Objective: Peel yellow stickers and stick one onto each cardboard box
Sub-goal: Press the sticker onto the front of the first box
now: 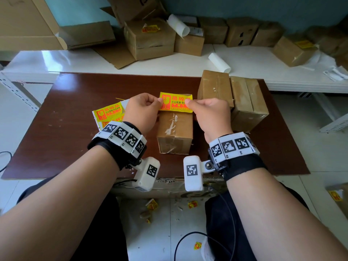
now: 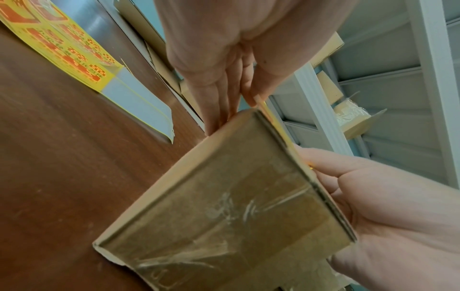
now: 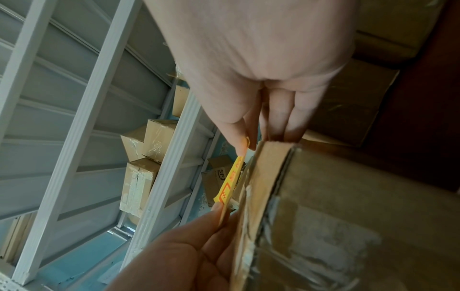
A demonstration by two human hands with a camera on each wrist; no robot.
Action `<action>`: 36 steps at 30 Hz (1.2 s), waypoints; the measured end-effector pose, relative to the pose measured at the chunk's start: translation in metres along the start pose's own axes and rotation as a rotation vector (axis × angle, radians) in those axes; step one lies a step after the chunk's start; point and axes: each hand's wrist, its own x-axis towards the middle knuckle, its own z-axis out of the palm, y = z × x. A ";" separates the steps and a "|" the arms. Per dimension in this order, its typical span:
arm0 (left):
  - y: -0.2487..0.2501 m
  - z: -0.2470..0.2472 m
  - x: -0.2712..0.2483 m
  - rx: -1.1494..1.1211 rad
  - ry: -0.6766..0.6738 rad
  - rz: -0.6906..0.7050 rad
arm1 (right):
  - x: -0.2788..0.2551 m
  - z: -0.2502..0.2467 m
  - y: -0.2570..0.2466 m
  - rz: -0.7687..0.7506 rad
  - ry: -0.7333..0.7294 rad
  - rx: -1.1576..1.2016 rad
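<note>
Sticker [image 1: 175, 102] in yellow, printed with red fragile markings, was stretched flat between both hands just above the far end of the small cardboard box [image 1: 175, 132] that stood in the middle of the brown bench [image 1: 75, 147]. The left hand [image 1: 142, 112] pinched its left edge between thumb and forefinger, and the right hand [image 1: 211, 115] pinched its right edge the same way, the other fingers of each hand curled. In the right wrist view the sticker [image 3: 230, 183] showed edge-on, just beside the box's top edge, and I could not tell whether it was touching the cardboard yet.

The sticker looked thin and limp, likely to curl or cling to itself if let slack, so holding it taut by the two short edges seemed the sound grip; its upper right corner already looked a little creased. The box top carried glossy tape and torn white scraps, where adhesive might hold less evenly, so firm smoothing from one edge would probably be needed.

The sticker sheet [image 1: 109, 113] lay on the bench to the left, partly under the left wrist. Two larger cardboard boxes [image 1: 235, 98] stood side by side at the right, with no sticker visible on them.
</note>
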 end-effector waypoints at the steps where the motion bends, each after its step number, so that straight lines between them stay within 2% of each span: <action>1: -0.001 0.000 0.001 0.005 0.005 0.005 | 0.000 0.000 0.000 -0.005 0.000 -0.007; 18: 0.000 0.001 -0.001 0.153 0.035 0.059 | -0.001 0.000 0.000 -0.068 0.043 -0.075; 28: -0.001 0.001 0.003 0.200 0.040 0.094 | -0.002 0.000 -0.001 -0.051 0.052 -0.073; 36: -0.005 0.002 0.005 0.306 0.046 0.196 | -0.002 0.001 0.000 -0.033 0.055 -0.062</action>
